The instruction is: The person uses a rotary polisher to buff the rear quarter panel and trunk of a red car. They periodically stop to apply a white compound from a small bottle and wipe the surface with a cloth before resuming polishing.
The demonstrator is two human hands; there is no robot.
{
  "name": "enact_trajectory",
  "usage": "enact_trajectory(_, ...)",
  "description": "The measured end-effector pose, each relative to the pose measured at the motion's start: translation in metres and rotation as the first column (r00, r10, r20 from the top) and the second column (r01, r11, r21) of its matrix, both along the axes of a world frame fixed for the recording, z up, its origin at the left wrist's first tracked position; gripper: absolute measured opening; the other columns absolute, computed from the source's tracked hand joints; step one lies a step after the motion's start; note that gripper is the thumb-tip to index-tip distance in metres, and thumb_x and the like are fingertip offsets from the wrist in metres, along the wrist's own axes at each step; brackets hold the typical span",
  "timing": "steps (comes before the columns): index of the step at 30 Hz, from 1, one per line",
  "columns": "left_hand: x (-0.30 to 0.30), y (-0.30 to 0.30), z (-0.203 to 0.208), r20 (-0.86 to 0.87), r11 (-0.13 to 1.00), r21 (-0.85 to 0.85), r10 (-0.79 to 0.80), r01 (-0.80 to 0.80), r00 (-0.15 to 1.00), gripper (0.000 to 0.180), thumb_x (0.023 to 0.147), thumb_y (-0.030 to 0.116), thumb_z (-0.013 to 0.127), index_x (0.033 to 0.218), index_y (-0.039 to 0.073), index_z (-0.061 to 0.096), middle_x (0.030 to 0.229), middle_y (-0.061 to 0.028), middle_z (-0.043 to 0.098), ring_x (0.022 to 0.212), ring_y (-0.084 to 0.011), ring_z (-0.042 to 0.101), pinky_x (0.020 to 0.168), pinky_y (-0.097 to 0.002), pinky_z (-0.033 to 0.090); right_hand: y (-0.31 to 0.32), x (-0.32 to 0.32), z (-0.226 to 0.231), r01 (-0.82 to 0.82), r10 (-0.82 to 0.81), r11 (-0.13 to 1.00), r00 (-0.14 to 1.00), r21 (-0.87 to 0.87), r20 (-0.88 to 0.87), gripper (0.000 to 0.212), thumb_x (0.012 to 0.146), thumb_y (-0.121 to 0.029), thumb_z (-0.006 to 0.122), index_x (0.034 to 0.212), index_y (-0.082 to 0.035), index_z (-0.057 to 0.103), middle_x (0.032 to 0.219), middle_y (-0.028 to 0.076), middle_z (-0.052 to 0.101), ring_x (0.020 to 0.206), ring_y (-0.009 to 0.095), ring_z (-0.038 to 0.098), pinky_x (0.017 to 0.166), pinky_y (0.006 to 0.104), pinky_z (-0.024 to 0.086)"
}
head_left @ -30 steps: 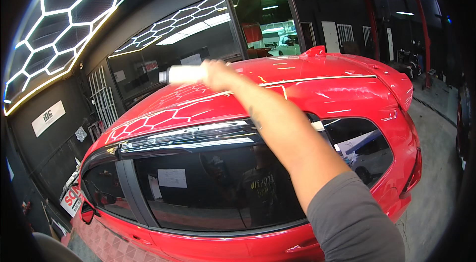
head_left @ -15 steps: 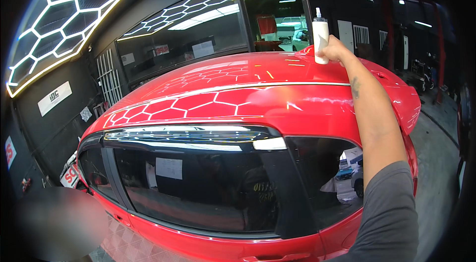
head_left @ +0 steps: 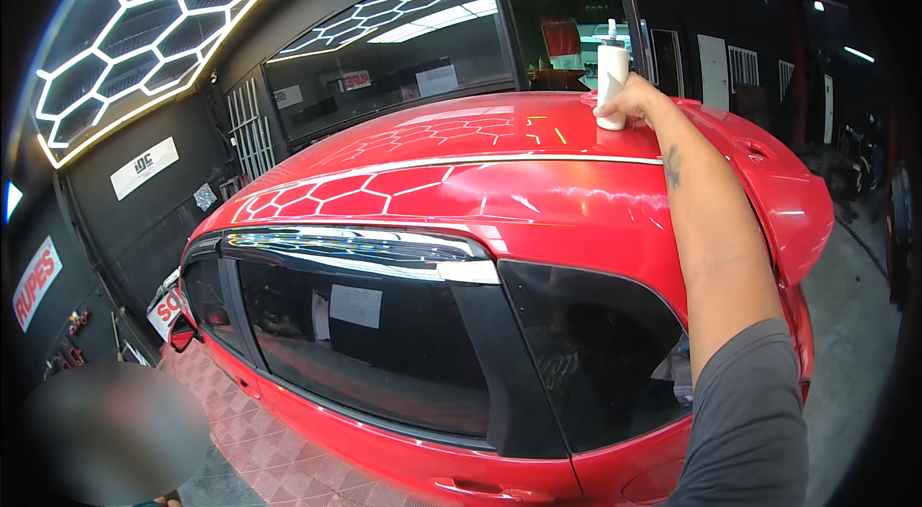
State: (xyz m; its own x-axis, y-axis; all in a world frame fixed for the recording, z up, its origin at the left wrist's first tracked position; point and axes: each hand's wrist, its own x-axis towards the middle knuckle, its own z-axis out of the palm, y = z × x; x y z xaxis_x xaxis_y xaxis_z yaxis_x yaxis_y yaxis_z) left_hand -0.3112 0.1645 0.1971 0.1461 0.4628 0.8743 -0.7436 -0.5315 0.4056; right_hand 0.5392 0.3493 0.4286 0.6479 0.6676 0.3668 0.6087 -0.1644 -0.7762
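My right hand (head_left: 634,102) is wrapped round a white bottle (head_left: 612,73) with a pump or spray top under a clear cap. The bottle is upright over the rear of a red car's roof (head_left: 403,128); whether its base touches the paint I cannot tell. My right arm reaches across the car's rear side, in a short dark sleeve. At the lower left edge a sliver of what may be my left hand (head_left: 171,500) shows below a blurred patch; its fingers and anything in them are hidden.
Dark side windows (head_left: 365,344) and a door handle (head_left: 480,488) face me. Red floor tiles (head_left: 269,449) lie along the car's near side. A dark wall with a glass window (head_left: 384,56) stands beyond the roof, and hexagonal lights (head_left: 158,27) hang at upper left.
My view has shifted, so more of the car's rear and the left wall show. The bottle has come slightly lower, still in my right hand. A sliver of skin has appeared at lower left.
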Motion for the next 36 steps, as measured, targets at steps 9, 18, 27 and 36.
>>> enact_trajectory(9, 0.019, -0.014, -0.001, 0.028, 0.998, -0.059, 0.035, -0.033, 0.999, 0.125, 0.071, 0.040, 0.101, 0.161, 0.000, 0.025, 0.148, -0.0178, 0.048, 0.132, -0.0378, 0.056, 0.117, -0.0598, 0.041, -0.054, -0.004, 0.025, 0.031, -0.030, 0.999, 0.998, 0.021, -0.053, 0.144, 0.070, -0.048, 0.100, 0.169, 0.002, 0.008, 0.163, 0.037, 0.037, 0.146, 0.047, 0.049, 0.121, 0.0583, 0.038)
enact_trajectory(18, 0.018, -0.018, -0.008, 0.042, 0.997, -0.074, 0.029, -0.025, 0.999, 0.125, 0.071, 0.040, 0.101, 0.161, 0.000, 0.025, 0.147, -0.0175, 0.048, 0.131, -0.0374, 0.056, 0.117, -0.0591, 0.042, -0.162, -0.054, 0.004, -0.311, 0.493, 0.847, 0.763, -0.431, 0.419, 0.029, 0.094, -0.016, 0.079, 0.116, 0.002, 0.077, 0.106, 0.012, 0.077, 0.100, 0.020, 0.072, 0.096, 0.0356, 0.057)
enact_trajectory(27, 0.009, -0.027, -0.010, 0.042, 0.996, -0.086, 0.037, -0.033, 0.998, 0.125, 0.070, 0.040, 0.102, 0.160, 0.000, 0.025, 0.147, -0.0172, 0.049, 0.131, -0.0370, 0.056, 0.117, -0.0584, 0.042, -0.174, -0.050, -0.017, -0.067, 0.321, 0.865, 0.835, -0.497, 0.447, 0.031, 0.095, -0.030, 0.080, 0.109, -0.003, 0.074, 0.097, 0.010, 0.073, 0.091, 0.019, 0.068, 0.082, 0.0368, 0.054)
enact_trajectory(36, -0.012, -0.066, -0.018, 0.047, 0.984, -0.091, 0.157, -0.153, 0.986, 0.125, 0.070, 0.040, 0.102, 0.160, 0.000, 0.026, 0.146, -0.0169, 0.049, 0.130, -0.0366, 0.057, 0.117, -0.0577, 0.042, -0.196, -0.012, -0.019, 0.226, 0.129, 0.780, 0.855, -0.584, 0.503, 0.056, 0.083, -0.061, 0.084, 0.096, -0.008, 0.071, 0.108, 0.013, 0.074, 0.102, 0.026, 0.069, 0.088, 0.0401, 0.053)
